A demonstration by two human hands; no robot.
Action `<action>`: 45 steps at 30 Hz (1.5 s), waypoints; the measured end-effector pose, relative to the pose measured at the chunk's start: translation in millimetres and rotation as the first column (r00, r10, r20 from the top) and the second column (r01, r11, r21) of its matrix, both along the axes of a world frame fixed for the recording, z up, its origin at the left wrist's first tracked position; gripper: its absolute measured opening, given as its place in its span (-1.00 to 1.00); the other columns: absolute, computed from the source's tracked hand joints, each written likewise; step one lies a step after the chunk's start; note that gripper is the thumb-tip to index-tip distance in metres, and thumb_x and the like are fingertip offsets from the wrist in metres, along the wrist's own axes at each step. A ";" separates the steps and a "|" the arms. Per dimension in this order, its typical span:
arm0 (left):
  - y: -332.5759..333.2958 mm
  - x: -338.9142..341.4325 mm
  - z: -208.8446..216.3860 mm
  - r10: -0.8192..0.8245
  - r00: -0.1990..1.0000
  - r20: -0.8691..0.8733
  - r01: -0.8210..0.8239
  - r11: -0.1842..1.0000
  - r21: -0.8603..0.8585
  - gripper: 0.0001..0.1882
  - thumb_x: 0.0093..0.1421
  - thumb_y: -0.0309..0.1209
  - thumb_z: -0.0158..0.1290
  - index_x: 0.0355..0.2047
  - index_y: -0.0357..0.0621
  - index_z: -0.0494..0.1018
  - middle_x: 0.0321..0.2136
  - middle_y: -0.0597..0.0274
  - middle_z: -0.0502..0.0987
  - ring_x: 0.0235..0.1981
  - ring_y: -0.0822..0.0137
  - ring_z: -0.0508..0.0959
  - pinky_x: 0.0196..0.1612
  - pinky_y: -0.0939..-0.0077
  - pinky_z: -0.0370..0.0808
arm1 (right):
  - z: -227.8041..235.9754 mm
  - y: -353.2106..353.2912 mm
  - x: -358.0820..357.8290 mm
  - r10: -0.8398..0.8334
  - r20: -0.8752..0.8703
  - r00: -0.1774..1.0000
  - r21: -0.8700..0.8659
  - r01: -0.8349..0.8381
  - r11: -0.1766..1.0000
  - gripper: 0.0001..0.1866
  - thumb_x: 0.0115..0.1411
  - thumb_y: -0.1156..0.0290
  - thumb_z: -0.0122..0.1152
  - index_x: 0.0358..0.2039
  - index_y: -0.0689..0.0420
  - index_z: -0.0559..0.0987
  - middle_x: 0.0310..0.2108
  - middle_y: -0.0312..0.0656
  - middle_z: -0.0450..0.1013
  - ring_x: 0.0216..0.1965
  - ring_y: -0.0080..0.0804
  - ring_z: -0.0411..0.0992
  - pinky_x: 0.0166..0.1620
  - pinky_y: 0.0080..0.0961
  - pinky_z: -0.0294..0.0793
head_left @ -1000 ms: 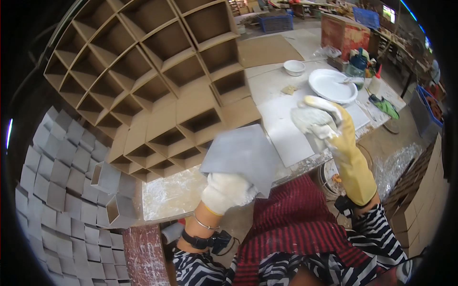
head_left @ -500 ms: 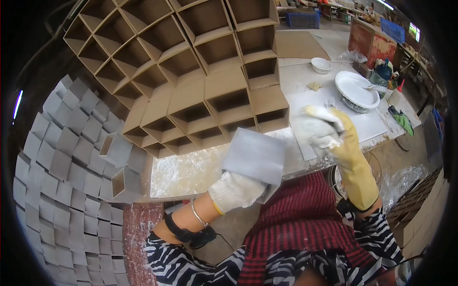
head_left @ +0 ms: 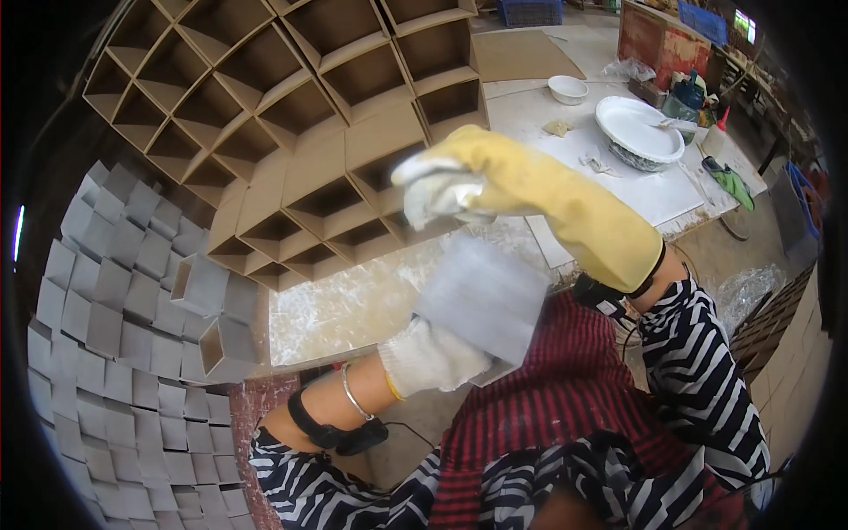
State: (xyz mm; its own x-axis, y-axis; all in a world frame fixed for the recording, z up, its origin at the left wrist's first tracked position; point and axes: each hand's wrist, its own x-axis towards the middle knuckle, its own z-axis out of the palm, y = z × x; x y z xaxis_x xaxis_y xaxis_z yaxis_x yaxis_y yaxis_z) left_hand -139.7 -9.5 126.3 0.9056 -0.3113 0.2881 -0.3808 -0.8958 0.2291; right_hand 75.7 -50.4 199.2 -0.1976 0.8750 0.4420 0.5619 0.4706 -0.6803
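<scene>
A square box with pale grey sides (head_left: 481, 296) sits at the end of my left hand (head_left: 433, 358), which wears a white knit glove. The box hides most of those fingers. My right hand (head_left: 446, 181), in a long yellow rubber glove, is closed around a wadded white cloth (head_left: 442, 194). It hovers beyond the box's far side, apart from it, in front of the stacked brown boxes (head_left: 331, 208). Part of the cloth is covered by the glove.
Grey boxes (head_left: 124, 309) are piled at the left. On the whitish-stained table (head_left: 344, 318), a wide white basin (head_left: 640, 128) and a small white bowl (head_left: 568, 89) stand at the far right. Near them are a green cloth (head_left: 731, 184) and a red-tipped bottle (head_left: 715, 137).
My right hand has swung left with the cloth, from over the white board to beyond the box. The box has shifted slightly right and down with my left hand.
</scene>
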 end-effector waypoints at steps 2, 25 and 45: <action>4.4 3.8 5.7 -0.015 0.999 0.032 0.015 1.000 -0.015 -0.63 0.07 -0.45 -0.08 -0.08 -0.21 0.44 -0.06 0.11 0.46 0.01 0.09 0.42 0.10 0.29 0.32 | 1.0 -15.8 4.8 -0.116 0.110 0.987 0.079 0.108 0.991 -0.49 -0.03 0.46 0.17 0.02 0.05 0.48 -0.18 -0.13 0.51 -0.15 -0.30 0.43 -0.11 -0.39 0.43; 59.1 -27.3 6.8 0.392 0.880 0.267 -0.444 0.880 0.168 -0.60 0.01 -0.17 0.10 -0.19 -0.15 0.50 -0.16 0.05 0.52 -0.15 0.04 0.51 -0.10 0.29 0.45 | -65.2 -122.2 -7.6 -0.214 -0.763 0.610 -0.062 0.260 0.964 -0.23 -0.06 0.09 0.38 0.04 0.34 0.34 -0.05 0.01 0.42 -0.01 -0.27 0.41 0.08 -0.40 0.38; 61.1 -52.8 -7.3 0.736 0.672 0.081 0.652 -0.537 -0.534 -0.52 0.31 -0.17 -0.25 0.15 -0.16 0.22 0.15 0.15 0.28 0.16 0.16 0.27 0.21 0.23 0.18 | -143.5 -113.0 21.8 -0.397 -0.808 0.435 -0.131 0.524 0.842 -0.35 0.19 0.17 0.14 0.17 0.32 0.23 0.04 -0.03 0.35 0.02 -0.34 0.37 0.09 -0.47 0.35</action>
State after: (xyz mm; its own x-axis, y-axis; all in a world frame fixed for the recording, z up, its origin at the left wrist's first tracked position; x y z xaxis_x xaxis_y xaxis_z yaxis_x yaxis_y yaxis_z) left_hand -192.5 51.6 119.0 0.3051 0.9523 -0.0025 -0.9206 0.2956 0.2551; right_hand 97.5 -163.4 55.7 0.6959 0.6531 0.2986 -0.0069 0.4218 -0.9067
